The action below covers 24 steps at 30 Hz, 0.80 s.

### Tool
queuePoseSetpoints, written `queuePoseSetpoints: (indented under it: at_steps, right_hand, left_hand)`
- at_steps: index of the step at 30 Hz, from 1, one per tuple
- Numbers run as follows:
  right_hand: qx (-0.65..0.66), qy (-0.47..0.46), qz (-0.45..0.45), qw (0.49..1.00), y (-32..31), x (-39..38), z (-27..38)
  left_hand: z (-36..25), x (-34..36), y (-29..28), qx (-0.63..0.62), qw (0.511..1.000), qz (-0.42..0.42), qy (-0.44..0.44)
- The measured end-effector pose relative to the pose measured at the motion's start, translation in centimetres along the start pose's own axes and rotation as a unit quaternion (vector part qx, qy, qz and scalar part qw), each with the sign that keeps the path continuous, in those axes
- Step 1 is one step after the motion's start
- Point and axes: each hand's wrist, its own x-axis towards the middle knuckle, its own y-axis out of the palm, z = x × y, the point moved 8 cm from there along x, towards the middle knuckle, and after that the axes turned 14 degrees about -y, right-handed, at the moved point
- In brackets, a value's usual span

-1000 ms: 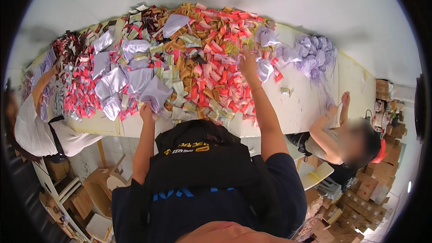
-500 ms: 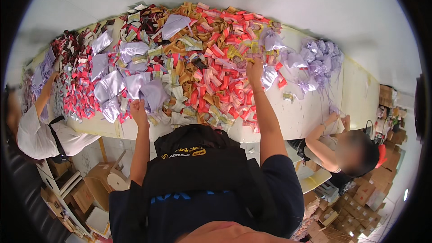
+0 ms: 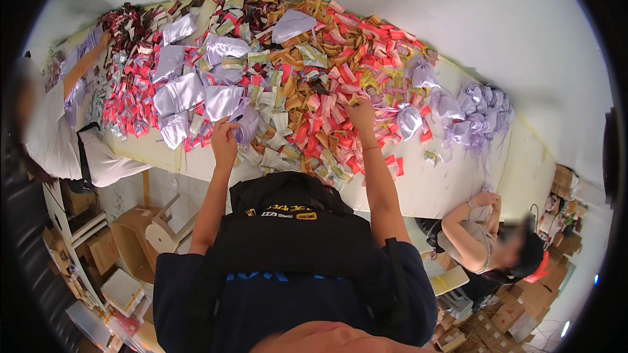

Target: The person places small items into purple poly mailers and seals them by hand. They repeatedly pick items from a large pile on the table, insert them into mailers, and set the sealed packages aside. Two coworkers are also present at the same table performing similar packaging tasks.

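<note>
My left hand (image 3: 224, 134) is closed at the edge of a lavender satin pouch (image 3: 246, 125), near other flat lavender pouches (image 3: 181, 95) lying over small packets. My right hand (image 3: 360, 112) has its fingers bent together among pink packets (image 3: 347, 75) and orange-brown packets (image 3: 294, 110); what it holds, if anything, is too small to make out. Yellow packets (image 3: 394, 78) and a filled lavender pouch (image 3: 409, 122) lie to its right, with a heap of similar pouches (image 3: 483, 111) farther right.
The long white table (image 3: 530, 150) carries the packets. A co-worker (image 3: 59, 131) reaches onto it at left; another co-worker (image 3: 477, 242) sits at right with hands raised near the edge. Below are a cardboard box (image 3: 131, 229) and stacked cartons (image 3: 504, 320). A black bag (image 3: 288, 235) is on my chest.
The view has tilted. My right hand has moved from the yellow packets toward the pink and orange ones. My left hand stays by the pouch. The right co-worker has bent lower.
</note>
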Motion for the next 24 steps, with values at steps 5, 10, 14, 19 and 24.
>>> queuePoseSetpoints:
  at_steps: [5, 10, 14, 19, 24]
  right_hand:
    - [0.260, 0.170, -0.047, 0.949, -2.3, -1.6, -0.7]
    - [0.609, 0.298, -0.061, 0.732, 0.6, -3.2, 1.2]
    - [0.645, 0.233, -0.058, 0.725, 2.8, -1.5, 5.6]
    - [0.206, -0.017, 0.070, 0.976, 7.5, 1.6, 9.4]
    - [-0.165, -0.159, 0.276, 0.933, 10.9, 1.6, 15.2]
  left_hand:
    - [0.6, -0.4, 1.0, -0.017, 0.997, 0.031, -0.074]
    - [0.5, -0.5, 1.0, -0.032, 0.995, 0.030, -0.088]
    - [0.8, -0.5, 1.0, -0.045, 0.992, 0.031, -0.116]
    - [0.1, -0.5, 0.6, -0.054, 0.991, 0.043, -0.116]
    - [-0.6, -1.0, 0.9, -0.016, 0.993, 0.046, -0.110]
